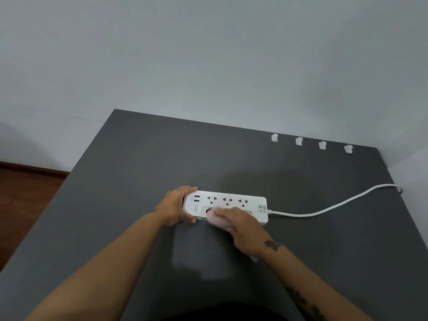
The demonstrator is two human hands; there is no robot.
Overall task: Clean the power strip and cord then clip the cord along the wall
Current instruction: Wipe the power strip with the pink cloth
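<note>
Head view: on the dark desk (139, 181), a person's left hand (176, 206) curls its fingers round the USB end of the white power strip (229, 201), while the right hand (244, 229), fingers clamped on a pale pink cloth (214, 217), presses it onto the strip's near row. The wipe likely goes best with the strip pinned flat and short strokes run toward the cord (324, 210), which trails right, clear of the four white clips (298, 140) along the desk's far edge. No container shows; pale specks (216, 239) dot the desk beside the strip.

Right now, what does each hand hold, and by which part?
The left hand grips the power strip at its USB end. The right hand holds a pink cloth on it.
</note>
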